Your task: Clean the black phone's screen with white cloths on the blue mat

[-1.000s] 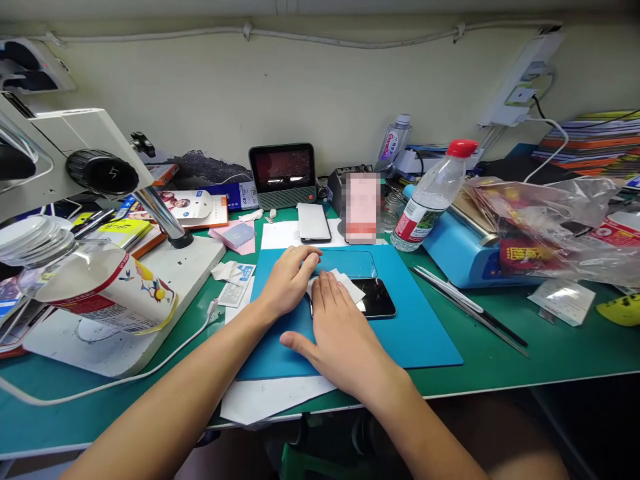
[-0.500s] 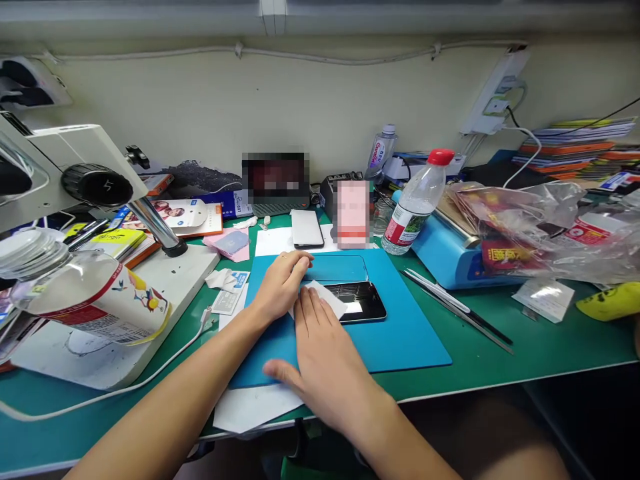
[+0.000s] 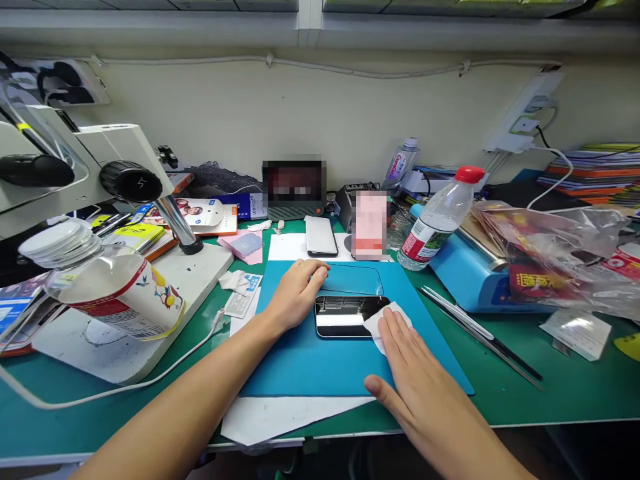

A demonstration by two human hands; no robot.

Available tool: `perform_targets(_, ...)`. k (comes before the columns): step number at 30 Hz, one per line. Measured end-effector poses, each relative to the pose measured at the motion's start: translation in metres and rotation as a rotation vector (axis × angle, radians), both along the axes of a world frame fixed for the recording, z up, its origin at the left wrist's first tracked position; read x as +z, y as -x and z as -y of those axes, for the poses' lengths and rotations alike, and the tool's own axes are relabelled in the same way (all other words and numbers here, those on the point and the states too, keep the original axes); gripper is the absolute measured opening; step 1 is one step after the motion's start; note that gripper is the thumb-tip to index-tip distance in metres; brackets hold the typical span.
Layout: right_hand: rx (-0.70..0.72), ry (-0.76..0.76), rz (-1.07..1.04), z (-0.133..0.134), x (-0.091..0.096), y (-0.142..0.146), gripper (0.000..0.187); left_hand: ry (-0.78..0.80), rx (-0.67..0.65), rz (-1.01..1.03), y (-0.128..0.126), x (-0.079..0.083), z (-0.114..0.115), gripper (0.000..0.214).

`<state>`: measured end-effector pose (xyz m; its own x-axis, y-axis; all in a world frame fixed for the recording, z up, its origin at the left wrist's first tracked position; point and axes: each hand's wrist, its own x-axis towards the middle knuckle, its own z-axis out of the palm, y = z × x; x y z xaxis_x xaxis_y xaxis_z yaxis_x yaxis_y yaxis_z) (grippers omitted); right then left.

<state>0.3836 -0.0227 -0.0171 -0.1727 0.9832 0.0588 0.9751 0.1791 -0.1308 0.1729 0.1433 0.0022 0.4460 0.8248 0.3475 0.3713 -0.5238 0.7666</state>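
A black phone (image 3: 340,321) lies face up on a blue mat (image 3: 310,370), its screen reflecting light. My right hand (image 3: 417,360) lies flat over a white wipe (image 3: 376,331), fingers together and thumb out to the side, pressing it at the phone's right end. My left hand (image 3: 296,293) rests by the phone's left end with its fingers curled; what the fingertips hold, if anything, is hidden. Just behind the phone, a clear glass panel with a dark outline (image 3: 357,280) lies on the mat, its left end close to my left fingers.
Tweezers and a thin tool (image 3: 480,337) lie right of the mat. A red-capped bottle (image 3: 440,217) and a blue device (image 3: 463,280) stand behind them. At left, an open plastic bottle (image 3: 120,287) sits on a microscope base (image 3: 210,263). A white phone (image 3: 321,235) lies behind the mat.
My right hand has slid the wipe from the phone's left end to its right end, uncovering the left part of the screen. My left hand stays near the left end. The camera view has shifted slightly.
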Motion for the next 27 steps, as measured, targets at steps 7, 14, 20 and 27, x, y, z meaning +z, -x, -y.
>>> perform_targets(7, -0.059, 0.061, 0.011, -0.031, 0.015, 0.015, 0.097, -0.013, 0.016, -0.013, -0.001, 0.0, 0.001, 0.029)
perform_targets(14, -0.012, 0.182, -0.098, -0.055, 0.035, 0.074, 0.105, -0.031, 0.074, 0.006, -0.003, -0.003, -0.003, 0.027)
perform_targets(20, 0.039, 0.155, -0.153, -0.057, 0.033, 0.096, 0.1, -0.014, 0.085, 0.028, -0.002, -0.001, -0.003, 0.027)
perform_targets(27, 0.07, 0.156, -0.156, -0.033, 0.031, 0.092, 0.095, -0.02, 0.079, 0.017, -0.002, -0.001, -0.002, 0.026)
